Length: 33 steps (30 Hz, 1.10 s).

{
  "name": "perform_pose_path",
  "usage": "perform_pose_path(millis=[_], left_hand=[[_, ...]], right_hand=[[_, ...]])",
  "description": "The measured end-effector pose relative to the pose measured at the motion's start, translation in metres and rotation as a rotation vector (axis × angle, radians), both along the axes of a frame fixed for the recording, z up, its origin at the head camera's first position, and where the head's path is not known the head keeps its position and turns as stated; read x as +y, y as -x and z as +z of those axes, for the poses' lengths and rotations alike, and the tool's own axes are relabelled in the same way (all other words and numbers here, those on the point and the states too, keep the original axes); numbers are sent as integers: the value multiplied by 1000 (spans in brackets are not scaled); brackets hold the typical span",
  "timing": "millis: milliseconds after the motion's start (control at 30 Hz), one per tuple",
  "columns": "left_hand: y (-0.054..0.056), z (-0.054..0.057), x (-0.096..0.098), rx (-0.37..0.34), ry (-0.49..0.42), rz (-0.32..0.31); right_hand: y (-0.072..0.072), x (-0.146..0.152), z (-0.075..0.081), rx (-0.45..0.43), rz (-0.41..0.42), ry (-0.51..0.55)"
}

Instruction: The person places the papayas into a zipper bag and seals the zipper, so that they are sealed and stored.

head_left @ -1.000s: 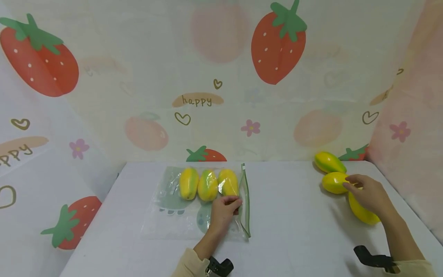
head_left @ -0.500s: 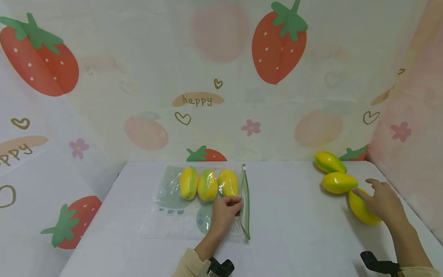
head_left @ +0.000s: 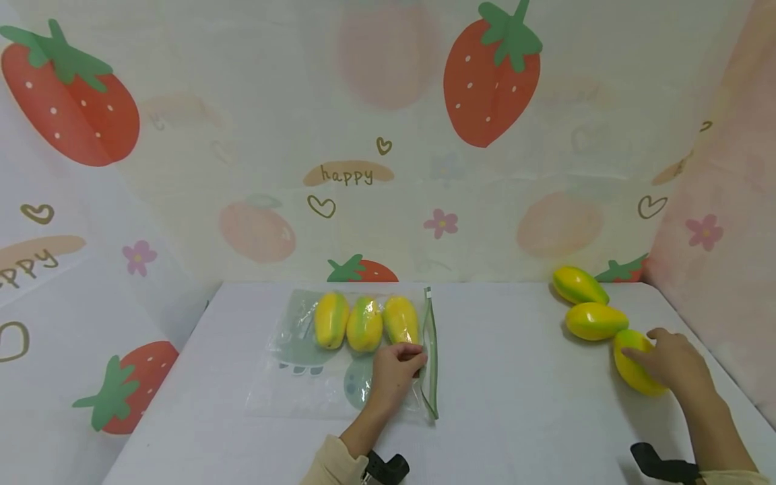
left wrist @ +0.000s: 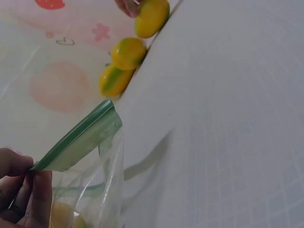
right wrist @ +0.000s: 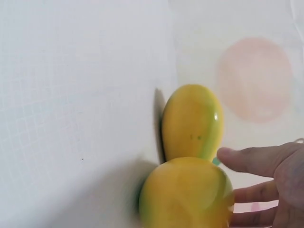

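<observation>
A person's left hand (head_left: 397, 372) is pinching the green zip strip (left wrist: 78, 133) of a clear plastic bag (head_left: 291, 394), thumb closed against fingers at the bag's mouth. The right hand (head_left: 675, 360) is holding its thumb and fingers apart around the nearest loose mango (head_left: 635, 377), thumb stretched out straight; whether the fingers are pressing on the fruit cannot be told.

That yellow mango is lying on the right side of the table. Just beyond it, a middle mango (head_left: 597, 321) is resting on its side, and a far mango (head_left: 580, 285), greener, is lying near the back edge.

The bag is lying flat left of centre, its mouth facing right and a pale green print showing through. Inside, a left mango (head_left: 331, 320), a centre mango (head_left: 364, 325) and a right mango (head_left: 401, 318) are sitting in a row near its far side.

Everything is resting on a white table (head_left: 515, 391). Behind it, a pale backdrop (head_left: 485, 195) is showing strawberries, hearts and the word "happy".
</observation>
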<state>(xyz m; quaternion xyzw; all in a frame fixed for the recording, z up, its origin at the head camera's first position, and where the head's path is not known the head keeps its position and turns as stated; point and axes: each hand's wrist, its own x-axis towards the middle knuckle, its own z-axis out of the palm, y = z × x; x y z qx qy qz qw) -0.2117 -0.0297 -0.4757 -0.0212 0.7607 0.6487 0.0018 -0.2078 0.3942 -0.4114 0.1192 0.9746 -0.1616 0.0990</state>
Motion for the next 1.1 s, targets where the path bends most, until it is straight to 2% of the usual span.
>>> perform_pose_path(millis=[267,400,600,1100], left_hand=[[-1,1,-1,4,-3,1],[-2,3,-2,5,-20,0],[0,-3,-3,8,-24,-4],[-3,-1,-3,1,-28,-11]], right_hand=[[0,-3,1,-20,10,3],[3,-2,2,-61,-6,23],[5,-2,4,-132,-56,53],[1,1,2,-136,-78,58]])
